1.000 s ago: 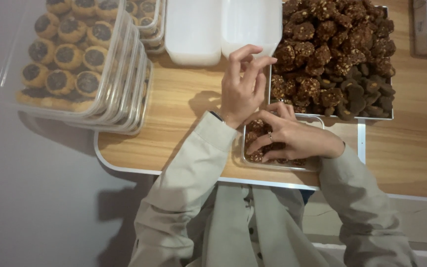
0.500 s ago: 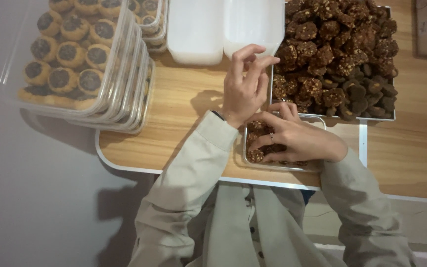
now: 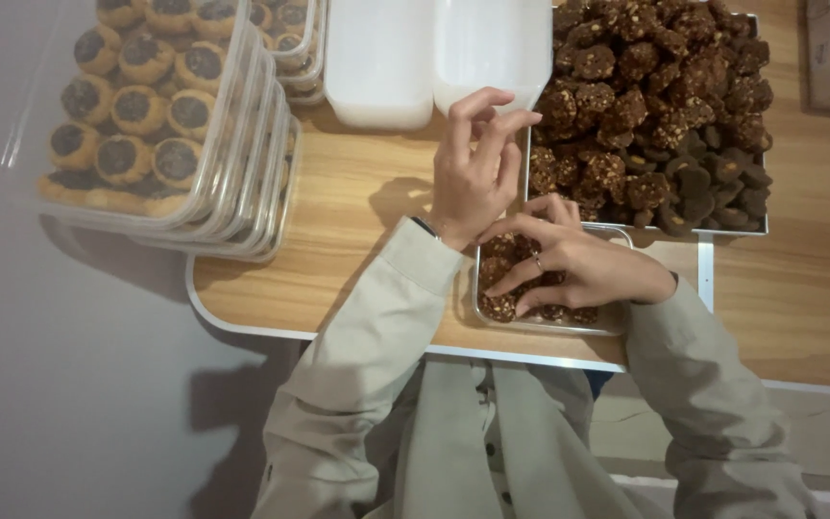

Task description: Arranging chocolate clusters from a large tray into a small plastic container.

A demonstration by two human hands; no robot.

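A light wooden table stands over a grey floor. One big tray of dark, nut-crusted cookies fills the far right; a stack of clear boxes of chocolate-centred cookies sits far left, their number hard to tell. Two white lidded containers stand between them. One small clear box, part-filled with dark cookies, lies at the near edge. The right hand rests in it, fingers spread on the cookies. The left hand hovers raised beside the tray, fingertips pinched; what it holds cannot be told.
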